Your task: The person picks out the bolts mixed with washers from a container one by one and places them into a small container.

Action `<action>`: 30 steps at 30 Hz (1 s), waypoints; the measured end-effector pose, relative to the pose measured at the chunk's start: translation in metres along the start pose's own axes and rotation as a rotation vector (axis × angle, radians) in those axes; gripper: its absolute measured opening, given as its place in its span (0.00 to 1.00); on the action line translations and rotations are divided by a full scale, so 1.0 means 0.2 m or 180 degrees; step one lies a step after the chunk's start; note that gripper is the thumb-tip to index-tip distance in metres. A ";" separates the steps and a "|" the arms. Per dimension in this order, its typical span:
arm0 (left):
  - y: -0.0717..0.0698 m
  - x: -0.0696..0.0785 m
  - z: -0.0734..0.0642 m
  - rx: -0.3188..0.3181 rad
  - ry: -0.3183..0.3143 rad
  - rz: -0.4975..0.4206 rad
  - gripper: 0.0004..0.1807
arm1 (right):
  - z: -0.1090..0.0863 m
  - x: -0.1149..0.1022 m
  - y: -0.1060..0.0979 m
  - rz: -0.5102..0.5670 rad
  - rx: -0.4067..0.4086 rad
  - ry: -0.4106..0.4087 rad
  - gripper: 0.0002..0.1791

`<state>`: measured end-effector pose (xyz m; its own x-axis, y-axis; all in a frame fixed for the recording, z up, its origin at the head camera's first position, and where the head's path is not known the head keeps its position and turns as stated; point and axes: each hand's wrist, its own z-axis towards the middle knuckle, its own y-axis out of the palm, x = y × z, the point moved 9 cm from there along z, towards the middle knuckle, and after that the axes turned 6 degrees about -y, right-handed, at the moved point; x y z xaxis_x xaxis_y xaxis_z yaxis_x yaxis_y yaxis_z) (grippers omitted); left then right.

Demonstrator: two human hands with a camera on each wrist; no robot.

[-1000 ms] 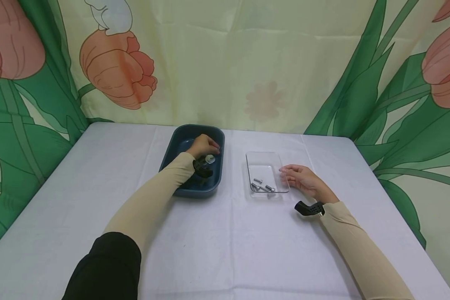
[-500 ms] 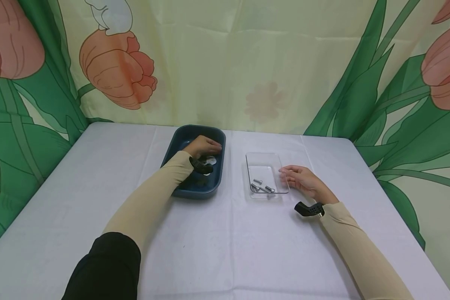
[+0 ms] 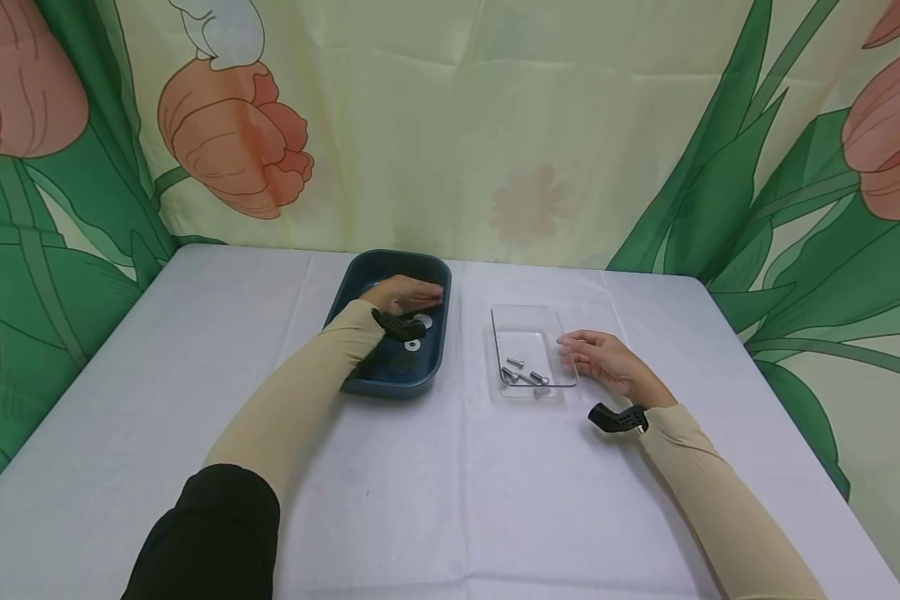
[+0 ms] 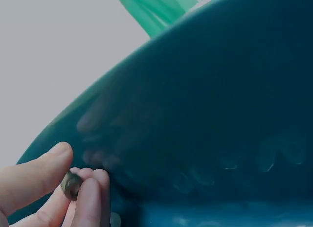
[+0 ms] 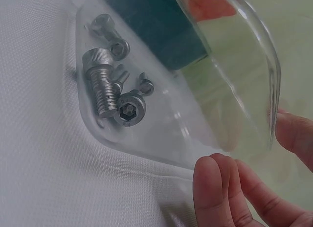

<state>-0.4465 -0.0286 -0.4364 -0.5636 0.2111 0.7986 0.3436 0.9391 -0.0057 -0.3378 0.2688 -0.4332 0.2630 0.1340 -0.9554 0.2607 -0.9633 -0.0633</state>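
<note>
My left hand (image 3: 403, 294) is inside the dark blue tray (image 3: 392, 388), near its right wall. In the left wrist view it pinches a small, dull metal piece (image 4: 72, 185) with a round outline; its exact kind is unclear. Below that hand in the head view, a washer (image 3: 412, 345) and another pale round piece (image 3: 423, 320) lie on the tray floor, partly hidden by the wrist camera. My right hand (image 3: 607, 360) grips the right side of a clear plastic box (image 3: 534, 308). Several socket-head bolts (image 5: 101, 82) of different sizes lie in the box's near part.
Both containers stand on a white-clothed table (image 3: 390, 500), with a gap between them. A black wrist camera (image 3: 618, 417) sits by the right hand. Behind the table hangs a cream curtain (image 3: 450, 150) printed with tulips.
My left hand has shifted slightly left and nearer within the tray, its fingers closer to the right wall, uncovering the washer. The right hand, the clear box and the bolts stay put.
</note>
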 end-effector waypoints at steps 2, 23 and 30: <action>0.00 0.01 -0.01 -0.0014 0.0006 -0.0105 0.18 | 0.00 0.00 0.00 0.0003 -0.0001 0.0006 0.07; 0.01 0.01 -0.05 -0.0176 -0.0193 -0.0655 0.21 | 0.01 0.01 0.00 0.0014 0.0014 -0.0006 0.09; 0.02 0.09 -0.10 -0.0008 0.0256 0.0005 0.17 | 0.01 0.01 -0.01 0.0047 -0.0003 -0.0017 0.06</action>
<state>-0.4403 -0.0270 -0.4110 -0.5009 0.1900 0.8444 0.3464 0.9381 -0.0056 -0.3394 0.2696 -0.4351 0.2619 0.1184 -0.9578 0.2578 -0.9650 -0.0488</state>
